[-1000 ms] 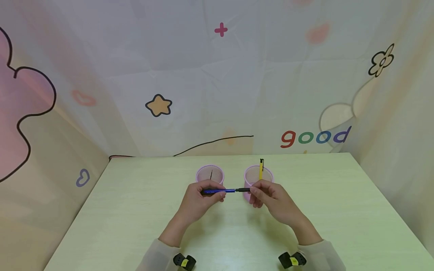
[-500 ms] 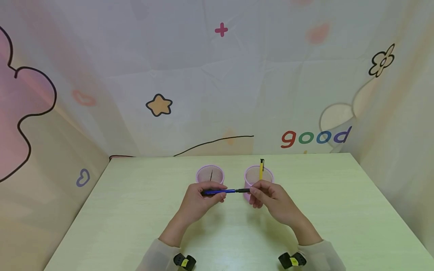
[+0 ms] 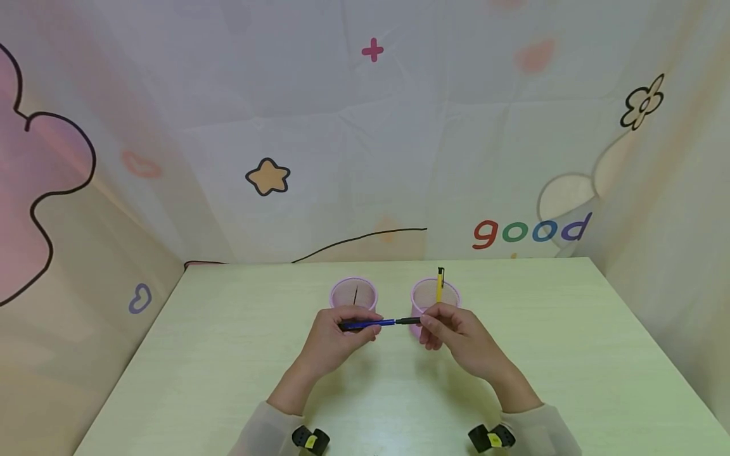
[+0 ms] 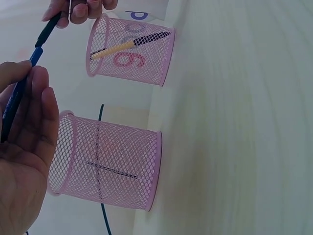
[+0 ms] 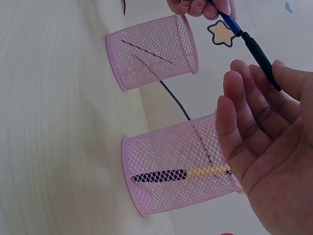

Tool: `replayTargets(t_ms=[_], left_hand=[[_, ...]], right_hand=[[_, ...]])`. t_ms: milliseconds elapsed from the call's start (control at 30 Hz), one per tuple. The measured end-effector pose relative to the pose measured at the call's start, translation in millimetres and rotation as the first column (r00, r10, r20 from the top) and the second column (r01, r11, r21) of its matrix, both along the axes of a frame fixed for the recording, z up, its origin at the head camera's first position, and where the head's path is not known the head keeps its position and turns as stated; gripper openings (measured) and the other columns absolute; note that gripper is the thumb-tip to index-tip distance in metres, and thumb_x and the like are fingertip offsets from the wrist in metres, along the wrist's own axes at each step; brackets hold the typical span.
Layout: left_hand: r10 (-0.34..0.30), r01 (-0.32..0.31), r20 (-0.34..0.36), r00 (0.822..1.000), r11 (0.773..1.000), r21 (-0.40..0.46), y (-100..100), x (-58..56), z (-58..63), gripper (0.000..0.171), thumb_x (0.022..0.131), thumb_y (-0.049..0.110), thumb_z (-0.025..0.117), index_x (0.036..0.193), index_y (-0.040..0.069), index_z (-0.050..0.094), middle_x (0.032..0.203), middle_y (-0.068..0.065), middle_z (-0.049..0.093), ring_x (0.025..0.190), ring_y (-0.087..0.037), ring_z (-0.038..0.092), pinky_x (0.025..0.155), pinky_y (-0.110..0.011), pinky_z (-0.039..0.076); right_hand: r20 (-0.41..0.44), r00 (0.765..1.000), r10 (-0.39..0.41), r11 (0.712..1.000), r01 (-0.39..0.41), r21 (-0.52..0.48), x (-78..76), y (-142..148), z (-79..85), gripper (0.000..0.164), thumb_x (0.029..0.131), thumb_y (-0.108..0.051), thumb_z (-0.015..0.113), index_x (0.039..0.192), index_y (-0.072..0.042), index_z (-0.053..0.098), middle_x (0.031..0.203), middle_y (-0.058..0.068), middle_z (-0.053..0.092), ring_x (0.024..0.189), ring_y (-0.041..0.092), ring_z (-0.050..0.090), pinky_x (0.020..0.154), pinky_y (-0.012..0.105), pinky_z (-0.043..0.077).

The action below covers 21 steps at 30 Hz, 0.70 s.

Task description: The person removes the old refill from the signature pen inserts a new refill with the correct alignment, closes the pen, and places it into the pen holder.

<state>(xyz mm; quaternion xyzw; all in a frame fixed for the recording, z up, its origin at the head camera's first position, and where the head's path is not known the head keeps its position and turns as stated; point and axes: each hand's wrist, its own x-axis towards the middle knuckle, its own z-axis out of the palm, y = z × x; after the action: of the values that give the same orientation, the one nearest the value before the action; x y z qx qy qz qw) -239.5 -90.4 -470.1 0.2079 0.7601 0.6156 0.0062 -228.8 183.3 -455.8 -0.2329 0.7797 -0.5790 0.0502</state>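
In the head view, my left hand (image 3: 333,339) pinches the blue barrel (image 3: 386,322) of a pen between thumb and fingers. My right hand (image 3: 464,342) pinches the tip end of its black grip section (image 3: 407,320). The two parts lie end to end, level above the table, meeting at a narrow joint midway between my hands. From the left wrist, the blue barrel (image 4: 14,100) runs across my fingers. The right wrist view shows the black section (image 5: 259,56) meeting the blue one at a slight angle.
Two pink mesh pen cups stand behind my hands. The left cup (image 4: 110,161) contains a thin dark stick, like a pen refill (image 3: 356,295). In the right cup (image 5: 151,147) leans a yellow-and-black pen (image 3: 440,285). A printed curtain (image 3: 342,126) hangs behind the pale table (image 3: 228,354).
The blue barrel has dipped very slightly at the left hand. Both hands otherwise keep their places, and the cups have not moved.
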Motion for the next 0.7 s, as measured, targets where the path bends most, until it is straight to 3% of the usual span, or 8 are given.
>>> replayTargets(t_ms=[167, 367, 500, 700], left_hand=[[0.048, -0.049, -0.038, 0.998, 0.998, -0.030, 2, -1.4, -0.3, 0.015, 0.084, 0.021, 0.088, 0.098, 0.020, 0.081, 0.099, -0.002, 0.079, 0.088, -0.012, 0.072, 0.077, -0.026, 0.061], [0.048, -0.052, -0.065, 0.997, 0.997, -0.064, 3, 0.0, 2.4, 0.015, 0.085, 0.022, 0.087, 0.098, 0.020, 0.081, 0.097, -0.001, 0.079, 0.086, -0.012, 0.071, 0.075, -0.025, 0.060], [0.016, -0.023, -0.074, 0.997, 0.995, -0.093, 3, 0.5, 4.0, 0.015, 0.088, 0.021, 0.085, 0.103, 0.020, 0.082, 0.101, -0.001, 0.080, 0.086, -0.011, 0.072, 0.075, -0.025, 0.060], [-0.078, 0.059, -0.107, 0.991, 0.984, -0.170, 0, 1.9, 10.1, 0.021, 0.094, 0.022, 0.079, 0.114, 0.027, 0.080, 0.103, 0.009, 0.077, 0.083, -0.009, 0.067, 0.072, -0.026, 0.060]], right_hand=[[0.009, 1.000, 0.000, 1.000, 0.000, 0.005, 0.2, 0, 0.3, 0.019, 0.109, -0.022, 0.055, 0.105, -0.007, 0.066, 0.087, 0.012, 0.067, 0.076, 0.027, 0.066, 0.071, 0.033, 0.060], [0.024, 1.000, 0.005, 1.000, -0.005, 0.001, 1.6, -1, 0.3, 0.019, 0.109, -0.023, 0.055, 0.107, -0.007, 0.066, 0.088, 0.012, 0.067, 0.076, 0.022, 0.067, 0.072, 0.035, 0.061], [0.024, 1.000, 0.013, 1.000, -0.013, -0.001, 1.4, -1, -0.8, 0.019, 0.109, -0.021, 0.055, 0.107, -0.005, 0.065, 0.088, 0.014, 0.066, 0.076, 0.022, 0.067, 0.072, 0.034, 0.061], [0.025, 0.999, 0.019, 1.000, -0.019, -0.004, 3.0, -1, 0.1, 0.020, 0.109, -0.020, 0.055, 0.106, -0.003, 0.065, 0.089, 0.016, 0.066, 0.077, 0.025, 0.066, 0.073, 0.033, 0.060]])
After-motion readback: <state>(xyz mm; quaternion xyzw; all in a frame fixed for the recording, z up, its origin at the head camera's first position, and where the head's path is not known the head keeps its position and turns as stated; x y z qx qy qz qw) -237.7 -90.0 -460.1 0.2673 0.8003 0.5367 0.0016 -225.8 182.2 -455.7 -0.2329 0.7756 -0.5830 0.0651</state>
